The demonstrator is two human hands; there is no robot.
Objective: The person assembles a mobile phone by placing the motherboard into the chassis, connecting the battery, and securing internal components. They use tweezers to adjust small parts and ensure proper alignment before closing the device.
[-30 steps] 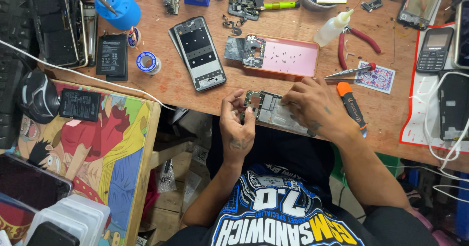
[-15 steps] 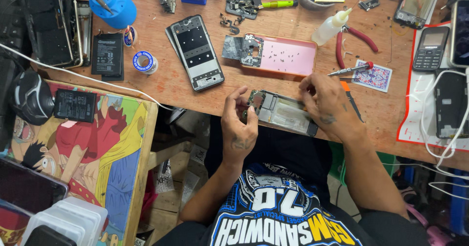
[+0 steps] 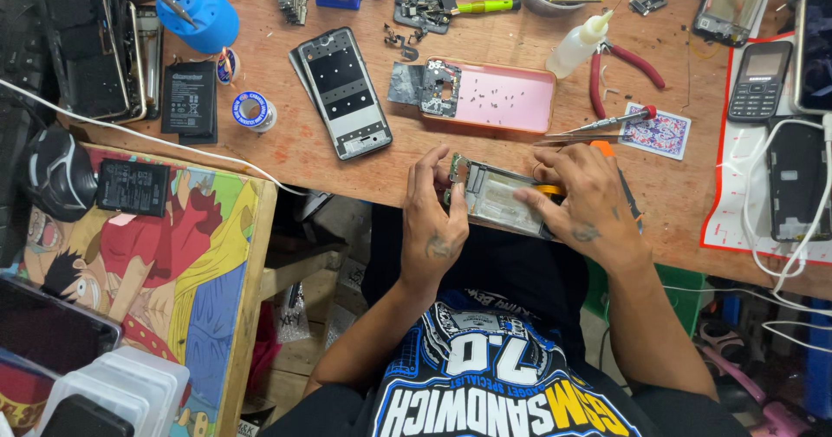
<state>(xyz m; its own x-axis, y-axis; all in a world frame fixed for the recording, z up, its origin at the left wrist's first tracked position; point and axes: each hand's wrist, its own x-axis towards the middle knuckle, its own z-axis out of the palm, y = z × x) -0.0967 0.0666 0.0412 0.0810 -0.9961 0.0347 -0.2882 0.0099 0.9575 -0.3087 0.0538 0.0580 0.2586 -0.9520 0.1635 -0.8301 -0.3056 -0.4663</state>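
Note:
Both my hands hold an opened phone (image 3: 498, 198) with its back off, lying at the near edge of the wooden table (image 3: 286, 151). My left hand (image 3: 433, 225) grips its left end, fingertips on the circuit board there. My right hand (image 3: 589, 203) covers its right end, fingers pressed on the frame beside a small yellow part (image 3: 548, 190). An orange-handled screwdriver (image 3: 601, 147) pokes out from under my right hand; whether the hand grips it is unclear.
A pink tray (image 3: 511, 97) with small screws and a circuit board lies just beyond the phone. Around it lie a phone frame (image 3: 342, 90), tweezers (image 3: 598, 125), red pliers (image 3: 628, 64), a squeeze bottle (image 3: 579, 42) and a playing card (image 3: 656, 131). A cartoon-printed board (image 3: 173, 255) stands left.
My right hand has slid left from the screwdriver onto the phone's right end. The phone has shifted a little toward the table edge. My left hand stays on its left end.

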